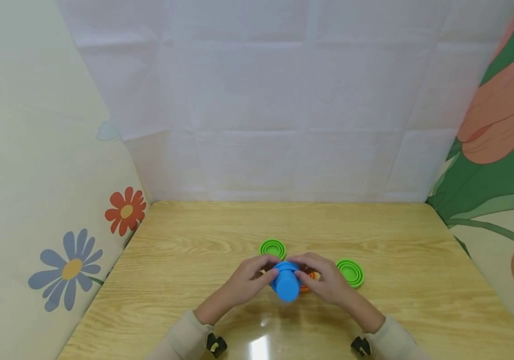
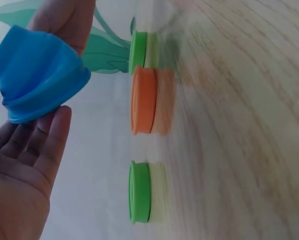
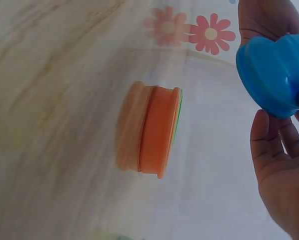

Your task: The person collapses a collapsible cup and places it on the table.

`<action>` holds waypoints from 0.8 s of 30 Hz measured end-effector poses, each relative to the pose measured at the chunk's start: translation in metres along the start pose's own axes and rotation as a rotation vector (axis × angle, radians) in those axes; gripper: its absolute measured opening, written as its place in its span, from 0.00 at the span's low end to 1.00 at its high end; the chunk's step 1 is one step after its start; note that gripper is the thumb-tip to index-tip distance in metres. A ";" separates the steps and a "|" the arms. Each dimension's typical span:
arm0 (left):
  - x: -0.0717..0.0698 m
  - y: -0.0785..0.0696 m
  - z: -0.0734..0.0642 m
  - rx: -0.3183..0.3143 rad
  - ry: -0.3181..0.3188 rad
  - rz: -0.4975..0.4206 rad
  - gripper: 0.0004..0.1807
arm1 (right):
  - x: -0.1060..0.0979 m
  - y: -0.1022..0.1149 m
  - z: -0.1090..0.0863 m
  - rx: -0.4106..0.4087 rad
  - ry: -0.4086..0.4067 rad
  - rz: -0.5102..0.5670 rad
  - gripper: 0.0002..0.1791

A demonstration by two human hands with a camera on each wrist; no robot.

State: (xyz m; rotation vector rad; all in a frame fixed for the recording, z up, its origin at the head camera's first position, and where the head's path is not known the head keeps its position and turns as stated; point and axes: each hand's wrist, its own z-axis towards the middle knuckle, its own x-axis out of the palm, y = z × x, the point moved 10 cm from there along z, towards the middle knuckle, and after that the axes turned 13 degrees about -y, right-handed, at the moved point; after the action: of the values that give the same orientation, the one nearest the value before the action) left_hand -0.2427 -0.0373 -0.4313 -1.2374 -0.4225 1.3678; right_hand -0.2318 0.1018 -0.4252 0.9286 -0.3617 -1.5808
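Both hands hold a blue collapsible cup [image 1: 288, 287] up over the table, its base end tilted toward me. My left hand [image 1: 251, 280] grips the rim from the left, thumb on the near side. From the right, my right hand [image 1: 327, 281] holds the same rim in a mirrored grip. In the left wrist view the cup [image 2: 39, 72] is partly extended, with folds in its wall. An orange collapsed cup [image 3: 157, 131] lies on the table behind the blue one, mostly hidden by it and the right hand in the head view.
One green collapsed cup [image 1: 272, 248] sits farther back, just beyond the hands. Another green collapsed cup [image 1: 350, 273] lies right of the right hand. The wooden table [image 1: 184, 240] meets a white cloth [image 1: 261, 100] at its back edge, with flower-patterned walls at both sides.
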 end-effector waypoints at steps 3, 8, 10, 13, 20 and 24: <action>0.002 0.004 0.000 -0.024 0.011 -0.011 0.13 | 0.001 0.002 0.001 -0.016 0.009 -0.019 0.17; 0.004 0.007 -0.001 -0.045 0.031 -0.025 0.12 | 0.001 0.000 0.003 0.012 0.016 -0.018 0.15; 0.003 0.009 -0.001 -0.054 0.026 -0.025 0.12 | 0.001 -0.005 0.002 0.054 0.012 0.001 0.14; -0.001 0.012 0.000 -0.079 -0.006 -0.042 0.12 | 0.000 -0.016 0.000 0.149 0.010 0.068 0.14; -0.006 0.015 0.000 -0.119 -0.047 -0.134 0.11 | 0.003 -0.032 -0.007 0.341 0.069 0.226 0.18; -0.003 0.018 0.000 -0.165 -0.029 -0.101 0.11 | 0.004 -0.030 -0.007 0.368 0.102 0.201 0.18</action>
State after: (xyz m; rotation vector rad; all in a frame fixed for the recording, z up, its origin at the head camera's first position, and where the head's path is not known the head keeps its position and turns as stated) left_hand -0.2528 -0.0443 -0.4453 -1.3133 -0.6210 1.2859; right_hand -0.2476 0.1069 -0.4519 1.2087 -0.6669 -1.2994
